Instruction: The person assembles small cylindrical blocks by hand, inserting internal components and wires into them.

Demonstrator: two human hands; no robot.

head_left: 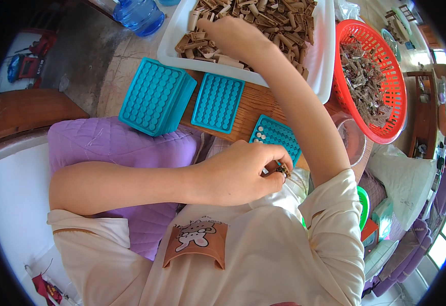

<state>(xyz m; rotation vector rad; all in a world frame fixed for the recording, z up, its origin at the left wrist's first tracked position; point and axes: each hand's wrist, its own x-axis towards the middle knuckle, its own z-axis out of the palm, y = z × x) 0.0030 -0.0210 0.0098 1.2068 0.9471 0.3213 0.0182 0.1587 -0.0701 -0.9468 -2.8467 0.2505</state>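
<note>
My left hand (248, 171) is in front of my chest, its thumb and fingers pinched on a small brown piece (284, 170) with dark parts. Just beyond it lies a teal tray (282, 136) of round pockets, with several small white round pieces (258, 136) at its left end. My right hand (233, 38) reaches over the far rim area into a white bin (325, 51) heaped with curved brown pieces (289, 25). Its fingertips touch the heap at the left side; they are mostly hidden, so their grip is unclear.
Another teal tray (218, 103) lies on the wooden table (253, 102), beside a tall stack of teal trays (154, 97). A red basket (340, 81) of crumpled clear and brown scraps stands at the right, next to a clear bowl (353, 137). A blue water jug (139, 18) is far left.
</note>
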